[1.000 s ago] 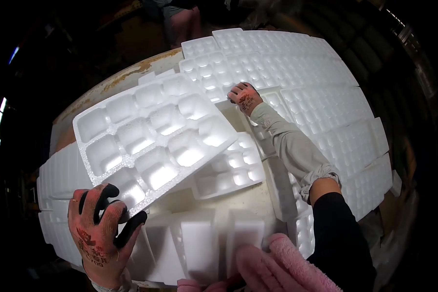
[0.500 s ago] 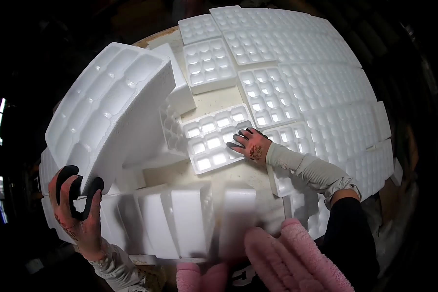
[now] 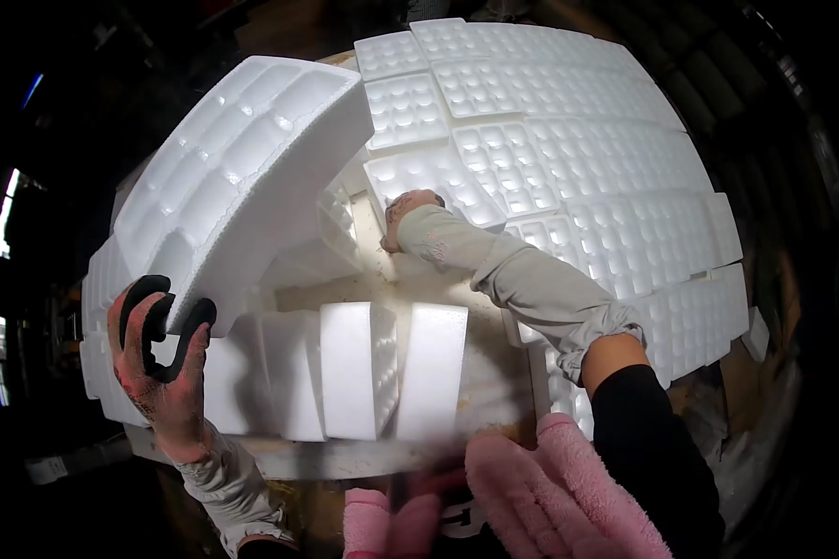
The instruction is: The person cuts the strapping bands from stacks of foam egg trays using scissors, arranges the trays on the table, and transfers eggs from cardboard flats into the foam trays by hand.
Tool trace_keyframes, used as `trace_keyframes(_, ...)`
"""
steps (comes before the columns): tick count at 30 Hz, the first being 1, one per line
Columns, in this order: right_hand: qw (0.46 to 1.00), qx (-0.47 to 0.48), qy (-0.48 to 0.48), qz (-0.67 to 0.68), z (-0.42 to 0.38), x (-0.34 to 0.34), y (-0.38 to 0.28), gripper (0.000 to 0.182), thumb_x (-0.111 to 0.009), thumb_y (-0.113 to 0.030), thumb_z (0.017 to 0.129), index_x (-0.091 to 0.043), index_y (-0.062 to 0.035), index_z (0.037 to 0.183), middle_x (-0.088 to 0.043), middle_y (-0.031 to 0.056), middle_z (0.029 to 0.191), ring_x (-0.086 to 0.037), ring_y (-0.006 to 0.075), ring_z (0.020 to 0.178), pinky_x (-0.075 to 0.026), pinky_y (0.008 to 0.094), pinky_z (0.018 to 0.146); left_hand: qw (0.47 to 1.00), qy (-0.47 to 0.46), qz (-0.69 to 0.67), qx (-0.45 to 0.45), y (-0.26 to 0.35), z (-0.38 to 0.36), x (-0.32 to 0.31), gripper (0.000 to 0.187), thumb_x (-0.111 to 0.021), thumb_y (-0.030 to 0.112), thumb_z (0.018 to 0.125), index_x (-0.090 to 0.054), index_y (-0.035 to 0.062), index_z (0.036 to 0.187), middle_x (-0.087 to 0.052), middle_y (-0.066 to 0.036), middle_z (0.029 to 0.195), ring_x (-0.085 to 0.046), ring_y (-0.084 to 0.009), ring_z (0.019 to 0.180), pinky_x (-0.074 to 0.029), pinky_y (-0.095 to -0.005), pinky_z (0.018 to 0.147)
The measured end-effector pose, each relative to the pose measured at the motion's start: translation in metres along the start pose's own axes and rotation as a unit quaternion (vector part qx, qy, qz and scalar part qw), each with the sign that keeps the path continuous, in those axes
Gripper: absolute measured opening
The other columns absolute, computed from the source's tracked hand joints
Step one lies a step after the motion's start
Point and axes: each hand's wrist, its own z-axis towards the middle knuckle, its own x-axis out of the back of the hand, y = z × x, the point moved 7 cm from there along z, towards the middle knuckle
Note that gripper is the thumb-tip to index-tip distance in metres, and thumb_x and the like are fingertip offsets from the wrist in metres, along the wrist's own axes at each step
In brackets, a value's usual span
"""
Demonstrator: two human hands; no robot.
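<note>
My left hand [image 3: 166, 359], in a red glove with black fingertips, pinches the lower corner of a white foam tray [image 3: 238, 149] with molded hollows. That tray is raised and tilted at the left. My right hand [image 3: 408, 216] is curled at the near left edge of another foam tray [image 3: 438, 177], which lies beside the laid-out rows. Its fingertips are mostly hidden behind the hand. Between the two hands, a further tray [image 3: 337, 224] stands on edge, partly covered by the raised one.
Rows of foam trays [image 3: 615, 168] lie hollows-up across the right of the table [image 3: 494, 373]. Several trays [image 3: 350, 373] stand on edge along the near side. Pink fluffy fabric [image 3: 555, 494] hangs at the bottom of the view.
My right hand has moved away from me and left; the tray under it has shifted up against its neighbors. The left hand and its raised tray have moved up and slightly right.
</note>
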Motion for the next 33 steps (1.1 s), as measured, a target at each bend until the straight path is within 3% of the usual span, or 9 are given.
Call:
trace_keyframes(8,0.965,-0.039,0.203,0.164,0.041,0.039,0.046,0.066,-0.035,-0.060,0.091,-0.060,-0.0049,0.117,-0.065,0.0120,0.111,-0.063,0.0264,0.101,-0.052,0.0466,0.078,1.000,0.004,0.003,-0.008,0.007,0.020,0.002,0.039,-0.078,0.011,0.065,-0.061,0.0043,0.100,-0.057,-0.012,0.108,-0.056,-0.0284,0.098,-0.048,-0.0355,0.076)
trace_keyframes(9,0.916,-0.038,0.302,0.262,-0.030,0.065,0.068,0.065,-0.037,-0.057,0.092,-0.058,0.0012,0.114,-0.065,0.0169,0.106,-0.064,0.0273,0.097,-0.053,0.0476,0.076,0.999,0.028,0.036,-0.011,0.015,0.017,0.002,0.038,-0.078,0.010,0.065,-0.062,0.0047,0.099,-0.058,-0.012,0.107,-0.055,-0.0285,0.096,-0.047,-0.0361,0.075)
trace_keyframes(11,0.580,0.123,0.200,0.780,-0.114,0.055,0.088,0.068,-0.041,-0.056,0.093,-0.040,-0.0014,0.134,-0.059,0.0214,0.114,-0.061,0.0324,0.104,-0.054,0.0451,0.082,0.992,0.077,0.095,-0.034,0.047,0.007,-0.012,0.035,-0.077,0.011,0.066,-0.062,0.0064,0.097,-0.058,-0.011,0.105,-0.055,-0.0286,0.092,-0.045,-0.0378,0.074)
trace_keyframes(14,0.422,0.264,0.160,0.853,-0.199,0.022,0.047,0.068,-0.050,-0.045,0.093,-0.021,-0.0148,0.146,-0.039,0.0174,0.140,-0.052,0.0338,0.118,-0.051,0.0456,0.087,0.989,0.076,0.030,-0.127,0.127,-0.029,-0.070,0.029,-0.073,0.014,0.068,-0.064,0.0106,0.095,-0.059,-0.008,0.105,-0.053,-0.0267,0.087,-0.043,-0.0396,0.075)
trace_keyframes(20,0.410,0.037,0.387,0.825,-0.247,-0.089,0.120,0.053,-0.062,-0.004,0.084,-0.041,-0.0011,0.132,-0.059,0.0099,0.112,-0.061,0.0154,0.095,-0.053,0.0267,0.076,0.940,-0.033,-0.189,-0.281,0.199,-0.107,-0.129,0.032,-0.065,0.016,0.068,-0.066,0.0169,0.100,-0.057,-0.007,0.112,-0.053,-0.0274,0.096,-0.045,-0.0388,0.081)
trace_keyframes(23,0.451,-0.038,0.509,0.732,-0.273,-0.136,0.170,0.044,-0.059,-0.001,0.081,-0.048,0.0058,0.124,-0.061,0.0113,0.105,-0.063,0.0195,0.089,-0.052,0.0289,0.078,0.978,-0.075,-0.129,-0.146,0.182,-0.122,-0.124,0.055,-0.068,0.031,0.070,-0.052,0.0142,0.120,-0.047,-0.016,0.126,-0.045,-0.0346,0.112,-0.037,-0.0462,0.092)
trace_keyframes(25,0.658,-0.103,0.579,0.470,-0.285,-0.149,0.209,0.030,-0.062,-0.002,0.078,-0.060,0.0015,0.107,-0.057,0.0197,0.113,-0.063,0.0294,0.089,-0.052,0.0353,0.079,0.994,-0.110,0.015,-0.025,0.159,-0.132,-0.129,0.082,-0.070,0.046,0.072,-0.038,0.0097,0.138,-0.037,-0.024,0.137,-0.036,-0.0410,0.124,-0.029,-0.0534,0.102)
trace_keyframes(29,0.744,-0.176,0.503,0.404,-0.283,-0.141,0.206,0.047,-0.060,-0.015,0.077,-0.050,0.0039,0.119,-0.061,0.0220,0.097,-0.063,0.0328,0.081,-0.052,0.0402,0.073,0.967,-0.227,0.107,0.034,0.154,-0.161,-0.151,0.077,-0.064,0.034,0.076,-0.031,0.0100,0.142,-0.034,-0.024,0.140,-0.037,-0.0438,0.123,-0.032,-0.0494,0.101)
trace_keyframes(33,0.842,-0.223,0.411,0.270,-0.242,-0.136,0.165,0.068,-0.057,-0.021,0.076,-0.036,0.0061,0.135,-0.065,0.0192,0.080,-0.064,0.0320,0.069,-0.052,0.0410,0.066,0.983,-0.143,0.039,0.103,0.166,-0.189,-0.015,0.080,-0.069,0.024,0.071,-0.032,0.0102,0.140,-0.031,-0.026,0.140,-0.033,-0.0482,0.126,-0.030,-0.0583,0.102)
